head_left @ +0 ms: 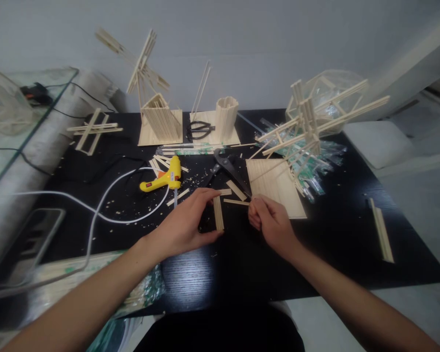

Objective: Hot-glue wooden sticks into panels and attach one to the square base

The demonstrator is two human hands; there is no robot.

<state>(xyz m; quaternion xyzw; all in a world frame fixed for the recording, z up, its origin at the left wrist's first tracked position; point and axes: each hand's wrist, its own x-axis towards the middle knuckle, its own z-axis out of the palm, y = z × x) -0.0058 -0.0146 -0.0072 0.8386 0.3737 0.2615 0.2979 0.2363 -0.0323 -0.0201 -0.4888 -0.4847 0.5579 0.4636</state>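
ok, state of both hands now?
Left hand: holding the slats, thumb and fingers at their ends.
Right hand: closed, apparently on a stick.

- I am in a small craft workspace, much like a model-making workshop; whether it belongs to a home or a business, I cannot tell.
- My glossy black tabletop (242, 278) is strewn with pale wood crumbs and offcuts.
- Its tools mark it: a yellow plastic glue gun (165, 181) on a white cord and dark metal pliers (230, 169).
- Half-made work fills it: a narrow flat strip of pale wooden sticks (218, 213) before me, a hollow pale stick tower (226, 120) and a spoked pale stick structure (310, 122) behind.
- Clear plastic packets with green print (324, 159) serve as stock, near a plain grey wall (242, 39).
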